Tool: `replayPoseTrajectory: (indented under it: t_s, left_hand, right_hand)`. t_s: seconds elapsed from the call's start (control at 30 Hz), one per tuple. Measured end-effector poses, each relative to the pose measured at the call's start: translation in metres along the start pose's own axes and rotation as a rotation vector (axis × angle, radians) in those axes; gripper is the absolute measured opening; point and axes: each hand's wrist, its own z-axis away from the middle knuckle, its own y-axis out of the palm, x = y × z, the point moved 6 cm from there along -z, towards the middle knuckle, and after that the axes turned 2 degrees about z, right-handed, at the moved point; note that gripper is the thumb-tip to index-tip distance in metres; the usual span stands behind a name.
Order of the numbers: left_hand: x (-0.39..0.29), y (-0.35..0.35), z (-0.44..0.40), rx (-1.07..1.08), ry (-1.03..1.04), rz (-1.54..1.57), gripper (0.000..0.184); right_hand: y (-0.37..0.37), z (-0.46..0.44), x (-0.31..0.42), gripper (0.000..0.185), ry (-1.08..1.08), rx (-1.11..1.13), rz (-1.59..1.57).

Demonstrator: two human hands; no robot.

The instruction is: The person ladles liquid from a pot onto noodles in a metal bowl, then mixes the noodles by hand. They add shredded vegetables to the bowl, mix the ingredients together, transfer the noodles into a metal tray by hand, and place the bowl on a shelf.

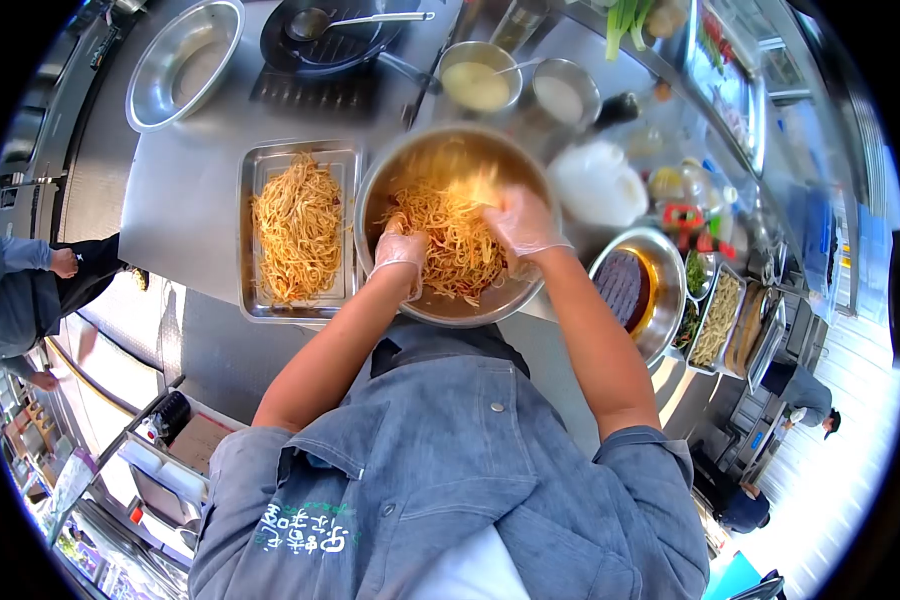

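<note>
Both hands wear clear plastic gloves and are in a large metal bowl (370,180) of brown noodles (460,255). My left hand (400,250) is at the bowl's left side, its fingers curled into the noodles. On the right, my right hand (520,220) is raised against the noodles near the inner wall, blurred by motion, its fingers wrapped round a bunch. Some noodles above the heap are smeared by movement. Directly left of the bowl, a rectangular metal tray (250,240) holds a pile of similar noodles.
At the back are an empty metal basin (185,65), a black pan (315,50) with a ladle, and two small pots. A bowl of dark sauce (660,310) and ingredient trays (717,320) stand right. A person (20,290) is at the far left.
</note>
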Motion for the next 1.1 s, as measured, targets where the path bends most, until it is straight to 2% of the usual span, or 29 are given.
replayPoseTrajectory:
  t_s: [0.03,0.07,0.17,0.2,0.27,0.33,0.4,0.47,0.57,0.6,0.67,0.73,0.77,0.8,0.83,0.87,0.93,1.0,1.03,1.1]
  left_hand:
    - [0.001,-0.002,0.005,-0.013,-0.019,0.03,0.067]
    - [0.002,-0.003,0.007,-0.026,-0.039,0.059,0.07]
    - [0.003,0.003,0.006,-0.043,-0.111,0.147,0.069]
    - [0.0,0.006,0.007,-0.048,-0.135,0.174,0.069]
    - [-0.021,0.03,0.009,0.048,-0.232,0.435,0.066]
    - [-0.019,0.043,0.006,0.091,-0.309,0.485,0.06]
    - [-0.054,0.048,0.036,0.218,-0.319,0.725,0.054]
    - [-0.063,0.045,0.05,0.24,-0.232,0.726,0.059]
    - [-0.077,0.04,0.074,0.312,0.035,0.427,0.077]
    - [-0.078,0.04,0.075,0.313,0.044,0.429,0.077]
    - [-0.076,0.041,0.071,0.312,-0.031,0.278,0.075]
    - [-0.088,0.039,0.068,0.335,0.059,0.318,0.068]
    - [-0.113,0.032,0.09,0.407,0.067,0.268,0.064]
    - [-0.132,0.023,0.105,0.479,0.076,0.22,0.06]
    - [-0.142,0.008,0.102,0.495,0.096,0.12,0.058]
    - [-0.162,-0.013,0.104,0.506,0.144,0.012,0.057]
    - [-0.204,-0.048,0.114,0.52,0.264,-0.208,0.056]
    - [-0.202,-0.034,0.078,0.538,0.347,-0.149,0.055]
    - [-0.215,-0.024,0.071,0.611,0.666,-0.234,0.054]
    - [-0.246,-0.025,0.101,0.633,0.817,-0.523,0.052]
  right_hand:
    - [-0.011,0.01,0.007,0.047,0.068,0.099,-0.095]
    - [-0.007,0.004,-0.006,0.047,0.065,0.105,-0.092]
    - [0.031,-0.047,-0.067,0.069,-0.231,-0.206,-0.121]
    - [0.041,-0.063,-0.069,0.069,-0.231,-0.2,-0.124]
    - [0.079,-0.091,-0.071,0.069,0.094,0.024,-0.144]
    - [0.097,-0.09,-0.047,0.067,0.037,0.032,-0.127]
    - [0.104,-0.087,-0.054,0.065,0.022,0.068,-0.249]
    - [0.084,-0.076,-0.056,0.065,-0.138,-0.031,-0.431]
    - [0.071,-0.034,-0.045,0.064,-0.18,-0.17,-0.577]
    - [0.066,-0.023,-0.038,0.063,-0.198,-0.236,-0.652]
    - [0.065,-0.019,-0.028,0.059,-0.154,-0.243,-0.671]
    - [0.035,0.005,-0.008,0.056,-0.182,-0.382,-0.337]
    - [0.033,0.008,-0.017,0.056,-0.266,-0.405,-0.383]
    - [0.03,0.005,-0.015,0.053,-0.213,-0.333,-0.52]
    - [0.017,0.035,0.027,0.049,-0.074,-0.265,-0.736]
    - [0.009,0.048,0.062,0.046,-0.146,-0.278,-0.768]
    - [-0.012,0.064,0.106,0.046,-0.254,-0.388,-0.578]
    - [-0.044,0.095,0.143,0.047,-0.246,-0.501,-0.374]
    - [-0.055,0.115,0.156,0.048,-0.162,-0.539,-0.385]
    - [-0.075,0.123,0.155,0.049,-0.18,-0.563,-0.411]
